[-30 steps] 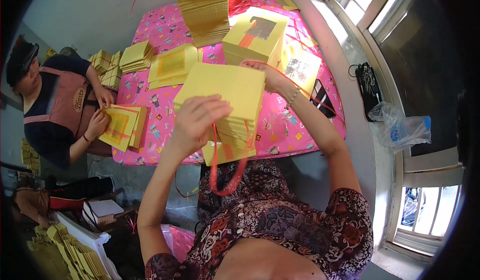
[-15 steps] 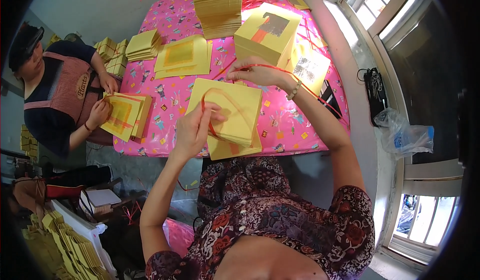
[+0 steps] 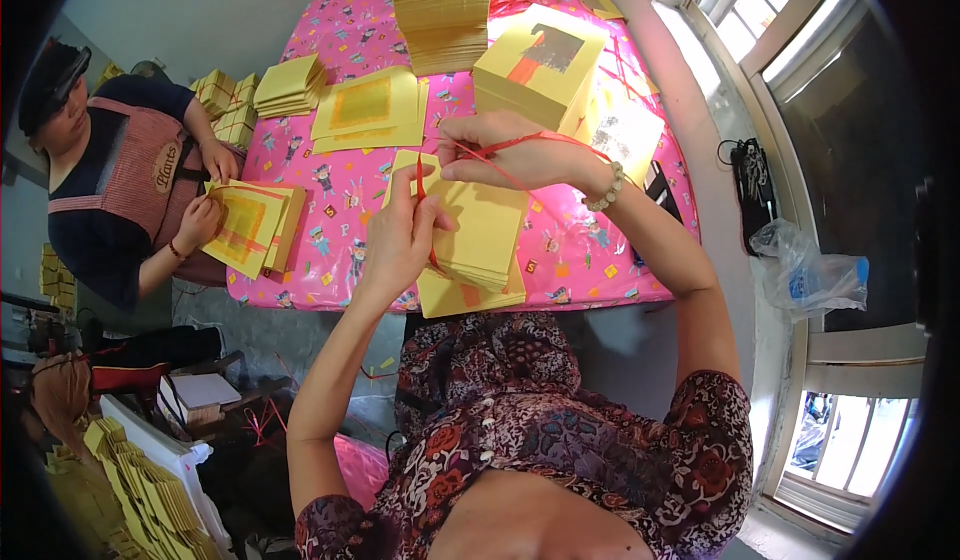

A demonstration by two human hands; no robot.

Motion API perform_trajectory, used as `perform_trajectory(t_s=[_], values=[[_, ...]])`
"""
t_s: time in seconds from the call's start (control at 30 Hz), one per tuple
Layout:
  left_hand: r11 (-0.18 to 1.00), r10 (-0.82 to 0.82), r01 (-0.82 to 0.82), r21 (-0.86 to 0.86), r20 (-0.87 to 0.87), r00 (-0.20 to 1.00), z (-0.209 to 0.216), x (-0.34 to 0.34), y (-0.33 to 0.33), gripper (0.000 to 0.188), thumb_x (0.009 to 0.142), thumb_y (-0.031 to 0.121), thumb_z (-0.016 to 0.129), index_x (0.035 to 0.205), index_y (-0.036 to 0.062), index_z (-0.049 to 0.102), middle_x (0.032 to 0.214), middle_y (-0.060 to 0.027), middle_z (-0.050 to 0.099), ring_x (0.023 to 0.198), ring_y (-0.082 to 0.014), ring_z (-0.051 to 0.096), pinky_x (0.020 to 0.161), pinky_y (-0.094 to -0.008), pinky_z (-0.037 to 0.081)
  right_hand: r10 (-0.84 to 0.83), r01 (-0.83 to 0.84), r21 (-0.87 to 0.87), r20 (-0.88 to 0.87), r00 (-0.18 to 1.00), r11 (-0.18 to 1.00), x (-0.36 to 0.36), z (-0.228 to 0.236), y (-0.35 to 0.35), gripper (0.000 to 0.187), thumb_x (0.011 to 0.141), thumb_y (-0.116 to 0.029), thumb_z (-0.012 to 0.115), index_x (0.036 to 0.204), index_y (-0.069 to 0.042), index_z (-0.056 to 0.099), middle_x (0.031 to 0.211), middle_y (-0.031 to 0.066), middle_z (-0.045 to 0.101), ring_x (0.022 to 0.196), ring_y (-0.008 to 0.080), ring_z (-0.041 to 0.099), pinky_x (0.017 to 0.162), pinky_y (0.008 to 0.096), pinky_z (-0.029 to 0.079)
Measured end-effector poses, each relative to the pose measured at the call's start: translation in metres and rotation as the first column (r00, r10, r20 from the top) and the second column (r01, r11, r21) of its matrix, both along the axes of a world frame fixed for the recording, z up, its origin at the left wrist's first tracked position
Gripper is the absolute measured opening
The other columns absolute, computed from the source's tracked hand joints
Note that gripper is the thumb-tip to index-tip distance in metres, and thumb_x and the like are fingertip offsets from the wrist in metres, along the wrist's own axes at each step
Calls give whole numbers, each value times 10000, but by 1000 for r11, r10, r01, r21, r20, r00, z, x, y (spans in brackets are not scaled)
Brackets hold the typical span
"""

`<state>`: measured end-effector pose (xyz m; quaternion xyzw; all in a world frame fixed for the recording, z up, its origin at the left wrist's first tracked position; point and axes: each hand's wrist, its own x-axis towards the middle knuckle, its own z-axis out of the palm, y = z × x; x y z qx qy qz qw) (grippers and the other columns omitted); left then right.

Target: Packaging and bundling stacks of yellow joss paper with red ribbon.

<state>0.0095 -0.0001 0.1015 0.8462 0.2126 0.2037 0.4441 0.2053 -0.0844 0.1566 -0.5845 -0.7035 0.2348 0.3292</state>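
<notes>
A squared stack of yellow paper [image 3: 482,232] lies near the table's front edge, partly over another yellow stack [image 3: 455,300]. At its left side my left hand [image 3: 398,240] is closed, pinching a red ribbon [image 3: 421,182] that rises between thumb and fingers. My right hand [image 3: 515,150] hovers above the stack's far edge, its fingers closed on the same ribbon. A length of it crosses the back of that hand toward the wrist. How the ribbon runs around the stack is partly hidden by my hands.
A tall yellow paper pile [image 3: 438,20] and a thick block of yellow paper [image 3: 535,60] stand on the pink patterned table [image 3: 340,250]. Loose yellow sheets [image 3: 370,105] lie left of them. A co-worker [image 3: 120,180] handles yellow sheets at the left. A clear plastic bag [image 3: 810,270] hangs by the window.
My right hand has moved slightly left and lower, toward my left hand. The ribbon loop that lay over the stack has been drawn up between my hands. My left hand's fingers have lifted a little.
</notes>
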Motion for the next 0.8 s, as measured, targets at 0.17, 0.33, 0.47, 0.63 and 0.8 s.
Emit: perform_trajectory(t_s=[0.17, 0.33, 0.47, 0.63, 0.8], values=[[993, -103, 107, -59, 72, 992, -10, 10, 17, 298, 998, 113, 461, 1284, 35, 428, 736, -92, 668, 701, -211, 689, 658, -330, 505, -52, 54, -57, 27, 998, 997, -22, -12, 2, 257, 851, -261, 655, 933, -29, 581, 810, 121, 645, 772, 237, 646, 658, 365, 483], [935, -237, 254, -245, 99, 967, -12, 14, 28, 215, 990, 95, 476, 1189, 23, 515, 732, -70, 656, 692, -140, 663, 663, -297, 503, -79, 79, -63, 12, 997, 995, -19, -15, -1, 193, 888, -195, 639, 953, -35, 553, 830, 77, 625, 764, 173, 612, 689, 310, 492], [956, -187, 206, -210, 107, 977, -9, 14, 21, 156, 992, 110, 481, 1123, 33, 517, 710, -70, 649, 674, -142, 663, 635, -299, 499, -53, 44, -53, -187, 981, 998, -12, -25, -4, 221, 857, -161, 676, 967, -26, 540, 844, 76, 631, 782, 172, 623, 699, 306, 496], [982, -101, 115, -149, 97, 990, -16, 16, 14, 94, 991, 137, 491, 1002, 43, 500, 653, -63, 636, 619, -164, 656, 589, -305, 481, -301, 298, -65, -48, 952, 952, -6, -35, -22, 206, 854, -141, 687, 965, -4, 580, 863, 113, 643, 827, 216, 645, 745, 323, 510], [997, -72, 74, -28, 64, 995, -11, 11, 1, 95, 1004, 119, 481, 1006, 27, 505, 677, -36, 590, 648, -100, 605, 580, -270, 462, -428, 375, 247, 217, 877, 894, -16, -67, -32, 252, 849, -175, 694, 1022, 4, 656, 912, 207, 647, 943, 348, 632, 854, 394, 500]])
